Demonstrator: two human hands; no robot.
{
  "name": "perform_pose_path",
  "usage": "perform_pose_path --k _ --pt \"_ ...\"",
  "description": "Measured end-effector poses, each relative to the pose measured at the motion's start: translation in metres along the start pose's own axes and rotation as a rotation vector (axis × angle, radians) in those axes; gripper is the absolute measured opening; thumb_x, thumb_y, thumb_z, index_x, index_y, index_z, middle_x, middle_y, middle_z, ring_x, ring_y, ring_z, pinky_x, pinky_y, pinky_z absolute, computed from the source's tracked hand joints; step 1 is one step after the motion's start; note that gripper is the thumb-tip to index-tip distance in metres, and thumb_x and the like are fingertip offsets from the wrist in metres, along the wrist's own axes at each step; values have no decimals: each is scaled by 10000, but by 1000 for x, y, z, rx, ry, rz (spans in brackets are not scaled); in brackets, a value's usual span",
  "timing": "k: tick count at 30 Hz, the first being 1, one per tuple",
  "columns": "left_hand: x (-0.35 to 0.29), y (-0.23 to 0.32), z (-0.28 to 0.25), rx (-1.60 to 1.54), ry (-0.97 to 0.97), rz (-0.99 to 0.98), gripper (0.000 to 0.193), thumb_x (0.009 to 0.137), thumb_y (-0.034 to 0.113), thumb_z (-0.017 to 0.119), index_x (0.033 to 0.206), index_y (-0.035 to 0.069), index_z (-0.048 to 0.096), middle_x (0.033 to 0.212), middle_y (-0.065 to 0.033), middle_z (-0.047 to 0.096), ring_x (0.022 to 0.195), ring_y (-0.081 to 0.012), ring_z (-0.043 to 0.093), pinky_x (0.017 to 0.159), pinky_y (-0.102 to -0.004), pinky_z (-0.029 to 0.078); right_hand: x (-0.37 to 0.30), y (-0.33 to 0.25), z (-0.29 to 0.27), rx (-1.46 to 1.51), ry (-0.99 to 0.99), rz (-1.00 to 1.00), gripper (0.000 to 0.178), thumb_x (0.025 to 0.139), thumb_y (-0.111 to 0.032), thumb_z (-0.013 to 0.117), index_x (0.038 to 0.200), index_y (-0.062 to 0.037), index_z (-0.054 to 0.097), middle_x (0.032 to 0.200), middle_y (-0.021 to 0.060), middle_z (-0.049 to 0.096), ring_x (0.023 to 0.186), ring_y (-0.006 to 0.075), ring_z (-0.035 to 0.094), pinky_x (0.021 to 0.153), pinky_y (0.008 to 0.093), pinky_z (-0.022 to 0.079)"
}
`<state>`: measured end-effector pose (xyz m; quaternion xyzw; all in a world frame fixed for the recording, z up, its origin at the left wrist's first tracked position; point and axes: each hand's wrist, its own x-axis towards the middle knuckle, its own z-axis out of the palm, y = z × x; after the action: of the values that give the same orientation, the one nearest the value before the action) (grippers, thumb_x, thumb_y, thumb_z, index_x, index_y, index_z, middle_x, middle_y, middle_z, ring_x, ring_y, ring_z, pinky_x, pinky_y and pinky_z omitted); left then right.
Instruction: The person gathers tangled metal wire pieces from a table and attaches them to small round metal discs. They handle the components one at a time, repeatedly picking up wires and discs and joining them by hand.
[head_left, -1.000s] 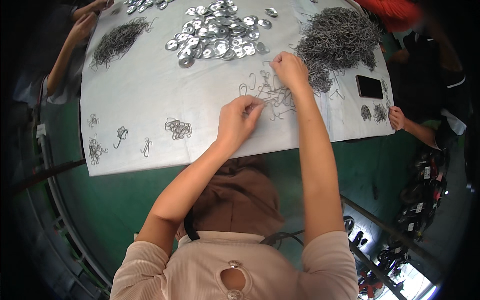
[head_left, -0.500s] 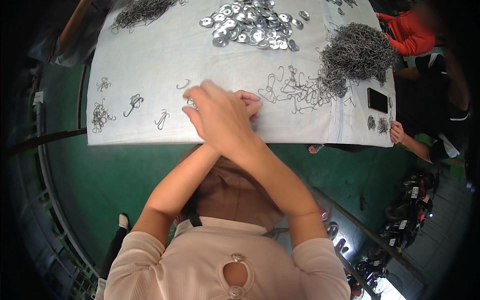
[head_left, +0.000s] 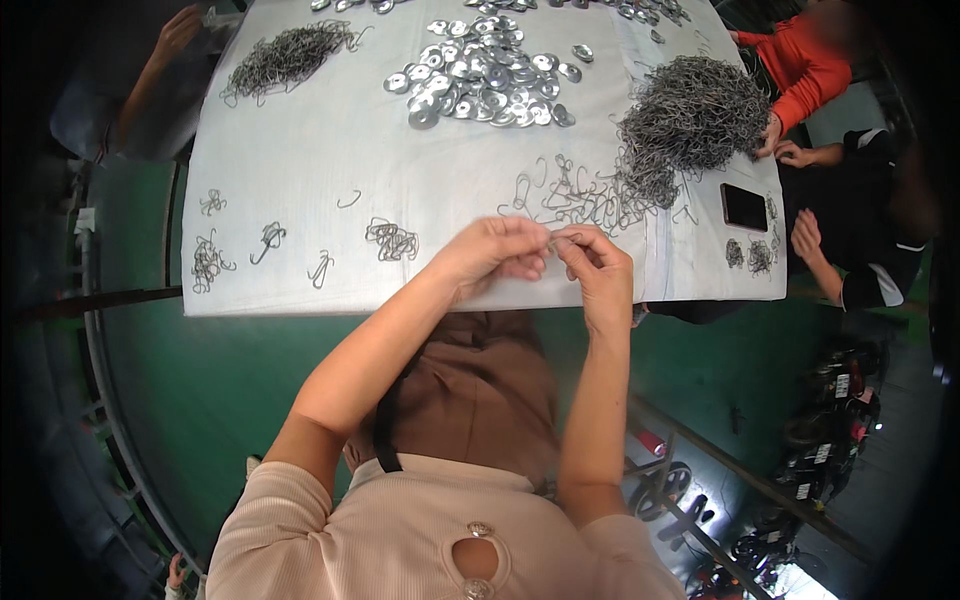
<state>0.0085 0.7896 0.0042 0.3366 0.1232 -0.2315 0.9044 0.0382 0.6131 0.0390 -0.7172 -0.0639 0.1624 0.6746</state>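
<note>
My left hand point(head_left: 492, 257) and my right hand point(head_left: 604, 272) meet fingertip to fingertip above the near part of the table. Between their pinched fingers is a thin piece of bent wire that looks like a wire hook point(head_left: 562, 238), mostly covered by the fingers. Just beyond the hands, loose wire hooks point(head_left: 588, 198) lie scattered. A small pile of hooks point(head_left: 392, 240) rests left of my left hand. Farther left are a single hook point(head_left: 349, 200), a few hooks together point(head_left: 320, 270) and more small clusters point(head_left: 208, 265).
A white-covered table point(head_left: 300, 170) bears a heap of metal discs point(head_left: 480, 75), a large hook heap point(head_left: 695, 125) and another hook heap point(head_left: 290, 60). A phone point(head_left: 745, 207) lies at the right. Co-workers' hands point(head_left: 806, 236) are by the right edge.
My right hand was crossed over my left arm above the small hook pile. It has swung back right, uncovering that pile, and both hands now meet at the fingertips.
</note>
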Motion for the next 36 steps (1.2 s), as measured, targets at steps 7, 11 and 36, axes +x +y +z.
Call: perform_pose_path --k 7,11,36 --pt "81 79 -31 1885 756 1141 205 809 82 612 1000 55 678 968 -105 643 926 -271 607 748 -390 512 4 5 -14 10 131 26 210 882 -39 627 1089 -7 626 814 50 616 653 97 603 519 222 447" --pt "102 98 -50 2131 663 903 158 822 83 565 908 60 696 947 -112 639 908 -273 600 752 -417 512 7 9 -16 70 135 73 173 897 -45 597 1063 -5 624 789 47 603 641 101 607 498 222 447" --pt "-48 2 -17 400 443 381 196 917 67 610 1065 -62 607 975 -139 685 854 -156 663 797 -270 549 3 16 22 -811 -24 -88 137 841 -80 651 874 27 573 864 181 649 729 317 651 658 402 523"
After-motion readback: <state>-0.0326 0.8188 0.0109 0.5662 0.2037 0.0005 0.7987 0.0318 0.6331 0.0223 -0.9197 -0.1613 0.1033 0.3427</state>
